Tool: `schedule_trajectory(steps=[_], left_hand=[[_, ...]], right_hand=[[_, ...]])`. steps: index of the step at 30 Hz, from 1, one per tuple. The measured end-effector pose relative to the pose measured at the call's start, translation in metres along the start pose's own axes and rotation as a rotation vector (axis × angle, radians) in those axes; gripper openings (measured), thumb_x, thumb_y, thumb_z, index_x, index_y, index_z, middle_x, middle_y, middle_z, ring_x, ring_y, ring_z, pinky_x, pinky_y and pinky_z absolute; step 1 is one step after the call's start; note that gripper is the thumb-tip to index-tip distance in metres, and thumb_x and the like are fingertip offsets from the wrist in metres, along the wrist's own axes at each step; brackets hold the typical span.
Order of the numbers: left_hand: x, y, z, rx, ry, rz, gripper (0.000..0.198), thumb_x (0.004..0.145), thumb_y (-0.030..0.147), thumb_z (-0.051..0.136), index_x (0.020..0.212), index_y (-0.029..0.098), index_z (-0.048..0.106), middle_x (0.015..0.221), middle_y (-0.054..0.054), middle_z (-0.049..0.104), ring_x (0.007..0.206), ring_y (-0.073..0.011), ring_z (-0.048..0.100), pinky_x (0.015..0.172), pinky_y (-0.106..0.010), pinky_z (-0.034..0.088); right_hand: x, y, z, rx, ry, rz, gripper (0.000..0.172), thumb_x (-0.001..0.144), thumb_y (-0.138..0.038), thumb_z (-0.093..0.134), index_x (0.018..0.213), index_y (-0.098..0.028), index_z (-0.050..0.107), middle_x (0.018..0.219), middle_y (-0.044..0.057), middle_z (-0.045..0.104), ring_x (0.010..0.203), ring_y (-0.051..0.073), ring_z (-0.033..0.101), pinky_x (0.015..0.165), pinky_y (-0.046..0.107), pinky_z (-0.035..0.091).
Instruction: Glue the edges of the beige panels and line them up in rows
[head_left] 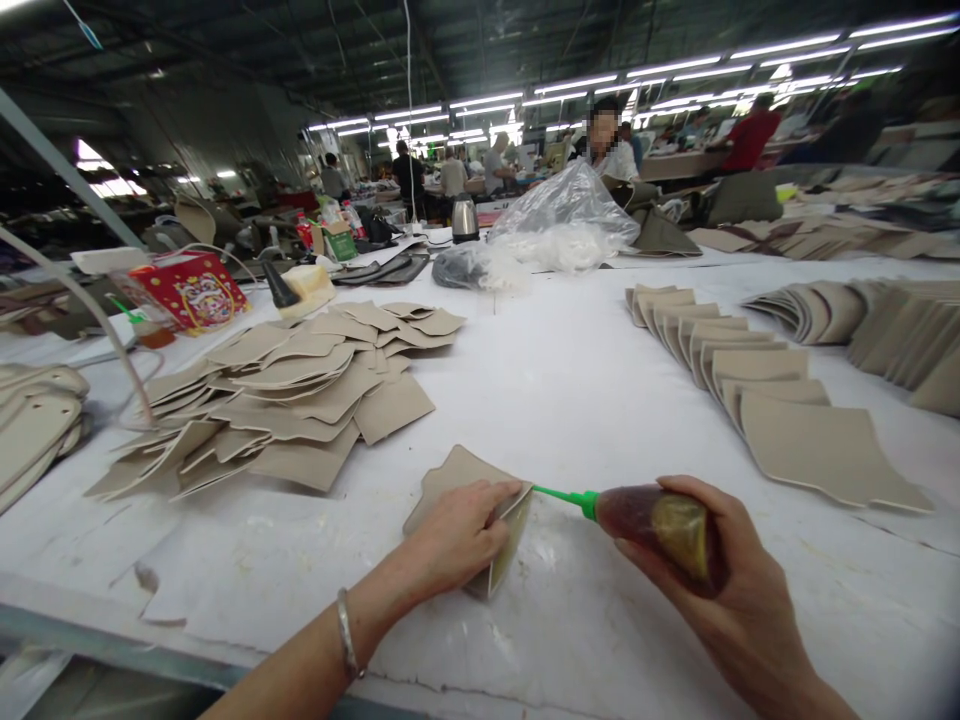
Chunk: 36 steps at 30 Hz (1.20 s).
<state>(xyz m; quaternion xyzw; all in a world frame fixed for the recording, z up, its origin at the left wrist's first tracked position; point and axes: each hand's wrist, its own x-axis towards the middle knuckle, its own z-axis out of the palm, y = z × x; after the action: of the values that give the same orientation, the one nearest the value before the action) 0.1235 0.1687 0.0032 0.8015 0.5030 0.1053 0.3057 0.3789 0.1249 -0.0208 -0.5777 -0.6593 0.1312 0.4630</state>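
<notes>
On the near part of the table lies a beige leather-like piece (461,472), with one edge that looks folded or lifted. My left hand (465,530) grips it from above, the index finger stretched along its upper right edge and the thumb by the raised edge. My right hand (739,590) is wrapped round a squeeze bottle (652,525) of amber-brown liquid, tilted sideways. The bottle's thin green nozzle (562,494) points left, its tip at the piece's corner beside my left fingertip. My left palm hides part of the piece.
A loose heap of beige pieces (300,390) lies at left, an overlapping row of them (795,430) at right. Farther back are a red box (199,292), a second glue bottle (150,330), clear plastic bags (562,215) and a metal kettle (465,218). A person (611,150) is across the table.
</notes>
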Motion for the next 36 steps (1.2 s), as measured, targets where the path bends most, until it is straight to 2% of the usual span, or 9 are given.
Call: schedule_trajectory(steps=[4,7,16,22,24,27,30,33,36], left_hand=[[0.0,0.0,0.0,-0.016,0.011,0.007,0.059,0.078,0.014,0.041,0.135,0.022,0.055,0.133,-0.002,0.062,0.119,-0.0203,0.058,0.104,-0.032,0.042],[-0.001,-0.001,0.001,-0.016,0.018,-0.005,0.059,0.078,0.015,0.042,0.135,0.023,0.055,0.132,-0.001,0.062,0.117,-0.0206,0.058,0.102,-0.032,0.043],[-0.002,-0.002,0.003,-0.017,0.036,-0.014,0.059,0.078,0.016,0.042,0.135,0.024,0.055,0.123,-0.002,0.066,0.107,-0.0215,0.062,0.095,-0.032,0.047],[-0.001,-0.003,0.003,-0.013,0.032,-0.007,0.059,0.078,0.016,0.042,0.135,0.023,0.054,0.128,-0.002,0.064,0.113,-0.0219,0.06,0.099,-0.034,0.045],[-0.001,-0.004,0.004,-0.016,0.029,-0.006,0.059,0.078,0.016,0.042,0.135,0.023,0.055,0.129,-0.003,0.064,0.115,-0.0222,0.059,0.1,-0.034,0.044],[-0.001,-0.004,0.005,-0.019,0.033,-0.011,0.058,0.078,0.017,0.043,0.135,0.022,0.055,0.129,-0.003,0.064,0.115,-0.0229,0.059,0.101,-0.034,0.043],[-0.001,-0.004,0.005,-0.02,0.039,-0.023,0.058,0.078,0.018,0.043,0.135,0.022,0.055,0.123,-0.004,0.067,0.107,-0.0226,0.062,0.096,-0.033,0.045],[-0.001,-0.004,0.004,-0.032,0.043,-0.029,0.058,0.079,0.017,0.044,0.135,0.022,0.056,0.113,-0.003,0.07,0.099,-0.0216,0.063,0.091,-0.031,0.046],[-0.002,-0.004,0.001,-0.065,0.027,-0.054,0.056,0.08,0.018,0.047,0.135,0.023,0.056,0.09,-0.001,0.071,0.086,-0.0202,0.064,0.083,-0.029,0.047]], right_hand=[[-0.004,-0.004,-0.008,0.004,0.032,0.097,0.048,0.08,-0.055,0.067,0.117,-0.03,0.05,0.112,0.007,0.055,0.097,0.033,0.056,0.085,0.047,0.048],[-0.008,-0.009,-0.012,0.031,0.023,0.146,0.048,0.078,-0.056,0.068,0.115,-0.03,0.051,0.111,0.005,0.056,0.096,0.032,0.057,0.085,0.045,0.049],[0.0,-0.007,0.002,0.005,-0.031,-0.075,0.04,0.085,-0.043,0.068,0.117,-0.028,0.05,0.105,0.001,0.058,0.088,0.021,0.059,0.079,0.03,0.049],[0.001,-0.004,0.005,-0.01,-0.006,-0.039,0.041,0.085,-0.046,0.067,0.118,-0.027,0.05,0.109,0.004,0.058,0.095,0.024,0.058,0.082,0.033,0.048],[-0.002,-0.007,0.003,-0.009,-0.017,0.029,0.043,0.083,-0.048,0.068,0.117,-0.027,0.051,0.108,0.004,0.059,0.093,0.024,0.06,0.081,0.034,0.049],[-0.005,-0.014,0.001,0.069,-0.109,0.206,0.046,0.08,-0.052,0.069,0.116,-0.028,0.052,0.1,0.001,0.063,0.082,0.022,0.063,0.073,0.031,0.05],[-0.005,-0.017,0.0,0.247,-0.23,0.377,0.051,0.077,-0.055,0.071,0.116,-0.027,0.053,0.091,0.0,0.066,0.078,0.023,0.064,0.07,0.03,0.051],[-0.002,-0.014,-0.002,0.508,-0.298,0.529,0.055,0.07,-0.052,0.078,0.113,-0.024,0.058,0.093,0.003,0.07,0.087,0.026,0.066,0.076,0.031,0.054],[0.004,-0.012,-0.008,0.844,-0.196,0.786,0.05,0.065,-0.045,0.083,0.107,-0.023,0.067,0.104,0.007,0.072,0.097,0.029,0.066,0.08,0.033,0.057]])
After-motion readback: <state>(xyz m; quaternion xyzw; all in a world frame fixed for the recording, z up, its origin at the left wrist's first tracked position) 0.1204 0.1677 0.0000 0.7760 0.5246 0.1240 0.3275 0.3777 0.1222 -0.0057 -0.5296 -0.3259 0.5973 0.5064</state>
